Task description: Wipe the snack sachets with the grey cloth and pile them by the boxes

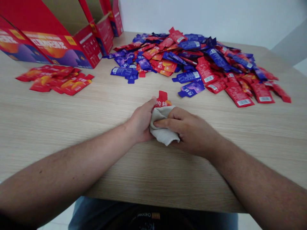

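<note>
L hand [141,120] and R hand [189,131] are together, clamped on a crumpled beige terry-cloth rag [164,127] bunched round the lower part of a glossy red foil sachet [162,100] w/ white Chinese lettering. Sachet's top pokes out above the rag, roughly upright, right by L thumb [152,101]. L hand grips from the side; R fingers [165,121] lie across the rag toward L palm. Looks like the squeeze from both sides keeps the slick foil from sliding in the cloth.

Both forearms angle in over a pale oak-grain laminate tabletop [59,127], elbows out wide, so the hands work mid-table, well short of everything else. Table's near edge [165,204] runs under the arms, approx below the wrists' line of sight.

Ahead, just past the sachet, lies a big loose heap of mixed red & purple foil sachets [189,60], spilling toward the R side. Far L, a smaller pile of red sachets [56,80] sits apart, prob. kept separate from the mix. Behind that, open red cardboard display boxes [52,41] w/ orange & purple print line the back L corner, against a white wall [192,16].
</note>
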A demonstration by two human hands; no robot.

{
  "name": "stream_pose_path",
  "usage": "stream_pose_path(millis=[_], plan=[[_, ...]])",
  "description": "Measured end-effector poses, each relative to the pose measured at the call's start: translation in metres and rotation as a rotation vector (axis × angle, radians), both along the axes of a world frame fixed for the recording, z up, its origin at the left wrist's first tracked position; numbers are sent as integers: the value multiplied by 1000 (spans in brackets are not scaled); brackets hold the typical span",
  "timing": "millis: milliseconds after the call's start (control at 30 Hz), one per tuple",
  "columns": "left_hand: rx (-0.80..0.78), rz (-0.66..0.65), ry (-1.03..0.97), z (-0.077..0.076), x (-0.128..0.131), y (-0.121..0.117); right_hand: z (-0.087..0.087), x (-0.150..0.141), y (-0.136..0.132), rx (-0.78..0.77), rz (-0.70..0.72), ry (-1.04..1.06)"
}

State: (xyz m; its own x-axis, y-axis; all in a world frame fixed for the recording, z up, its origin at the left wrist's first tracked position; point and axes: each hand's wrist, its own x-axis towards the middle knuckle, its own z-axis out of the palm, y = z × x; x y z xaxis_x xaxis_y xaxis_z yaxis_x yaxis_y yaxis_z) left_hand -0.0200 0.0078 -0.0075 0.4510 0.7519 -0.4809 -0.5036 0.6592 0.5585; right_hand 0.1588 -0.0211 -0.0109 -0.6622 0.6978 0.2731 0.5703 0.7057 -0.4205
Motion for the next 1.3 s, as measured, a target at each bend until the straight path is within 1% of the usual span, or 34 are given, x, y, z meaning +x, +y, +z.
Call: stream_pose_path(millis=[100, 133, 167, 267, 300, 433, 467, 600, 633, 667, 767, 800, 833, 900, 933, 967, 1067, 1100, 1233, 1300], plan=[[47, 34, -4, -1, 0, 1, -1, 2, 2, 82, -143, 7], [52, 36, -2, -1, 0, 1, -1, 2, 2, 98, -164, 9], [46, 27, 2, -1, 0, 2, -2, 2, 2, 95, -154, 6], [11, -18, 11, -2, -1, 3, -3, 1, 2, 30, -33, -11], [12, -20, 9, -2, -1, 3, -4, 2, 3, 25, -28, -9], [49, 46, 21, -3, -1, 3, -6, 6, 8, 131, -193, 44], [45, 55, 38, -3, 0, 3, -7, 6, 9, 133, -195, 52], [11, 49, 92, -3, 0, 6, -6, 9, 9, -7, 11, 47], [12, 66, 95, -3, -1, 7, -6, 10, 11, -12, 25, 53], [15, 93, 93, -2, -1, 9, -6, 12, 13, 10, 3, 64], [23, 152, 65, 0, -3, 14, -7, 19, 20, 126, -124, 104], [19, 144, 58, 0, -4, 15, -7, 20, 22, 137, -123, 112], [12, 126, 54, 0, -5, 17, -8, 20, 22, 123, -92, 113], [-4, 89, 52, -1, -7, 19, -10, 19, 22, 63, 8, 107], [-3, 86, 50, -1, -8, 20, -11, 18, 22, 46, 36, 105], [5, 93, 46, -1, -9, 21, -11, 18, 21, 47, 35, 106], [56, 145, 46, 1, -12, 25, -13, 18, 22, 123, -66, 126], [68, 151, 52, 2, -14, 26, -13, 19, 22, 135, -78, 130], [58, 121, 62, 5, -16, 25, -13, 18, 22, 93, -7, 112], [72, 125, 44, 5, -15, 21, -13, 18, 22, 126, -60, 105]])
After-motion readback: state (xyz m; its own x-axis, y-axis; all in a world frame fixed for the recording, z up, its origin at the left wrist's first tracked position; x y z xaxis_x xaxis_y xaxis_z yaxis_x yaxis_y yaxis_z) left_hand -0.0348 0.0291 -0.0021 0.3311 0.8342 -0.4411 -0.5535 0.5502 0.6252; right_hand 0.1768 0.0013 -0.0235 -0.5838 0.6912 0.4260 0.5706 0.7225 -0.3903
